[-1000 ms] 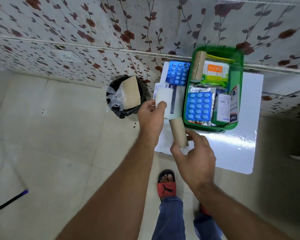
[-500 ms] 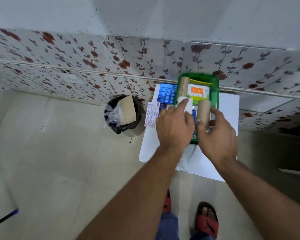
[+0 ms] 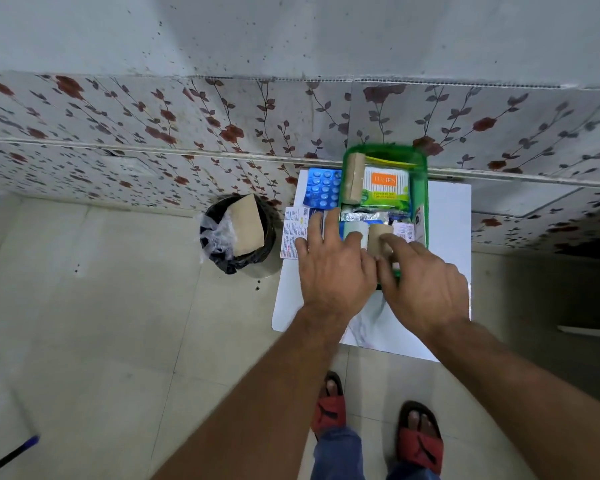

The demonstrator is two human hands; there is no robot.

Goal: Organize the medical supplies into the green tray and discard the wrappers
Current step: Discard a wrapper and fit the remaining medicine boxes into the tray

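Observation:
The green tray (image 3: 420,188) stands on the white table (image 3: 447,216) against the wall. It holds a brown roll (image 3: 354,178), a cotton swab pack (image 3: 386,187), foil blister packs and small boxes. My left hand (image 3: 333,268) is spread at the tray's near left, its fingertips touching a white roll (image 3: 355,232) that lies in the tray. My right hand (image 3: 426,285) pinches a second brown roll (image 3: 378,239) between thumb and forefinger, right beside the white one. A blue blister pack (image 3: 321,188) and a printed leaflet (image 3: 294,232) lie left of the tray.
A black-lined bin (image 3: 238,233) with a cardboard piece and clear plastic stands on the floor left of the table. The floral wall is right behind the tray. My feet in red sandals (image 3: 329,407) are at the table's near edge.
Both hands went from the table's near left into the tray with their rolls, which now rest low in it. My left hand has flattened and spread.

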